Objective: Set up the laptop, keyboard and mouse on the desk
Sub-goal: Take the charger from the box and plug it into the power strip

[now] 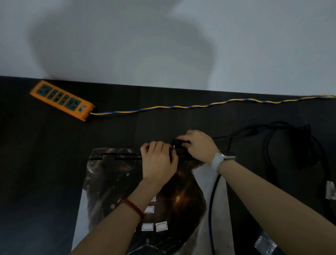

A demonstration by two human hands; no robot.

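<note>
A closed laptop [153,203] lies flat on the dark worktop [38,170], its lid covered with a dark space-themed skin and several small white labels with red borders; its hinge edge faces away from the person. The left hand [159,161] rests over the far edge of the lid, fingers curled down over the hinge area, gripping the laptop there; a red beaded bracelet [135,208] circles that wrist. The right hand [196,145] sits just beside it, near the far right corner of the laptop, pinching a small black plug [177,142] between thumb and fingers; the plug is at the laptop's rear edge, though whether it is seated in a port cannot be told. A white watch [222,158] is strapped to the right wrist. From the plug a black cable [212,205] runs off to the right into a loose dark bundle [296,145] on the worktop, and another length passes under the right forearm toward the near edge. At far left lies an orange power strip [62,99], its twisted yellow-and-blue cord [202,105] trailing along the back edge to the right, beneath a pale wall [166,32].
</note>
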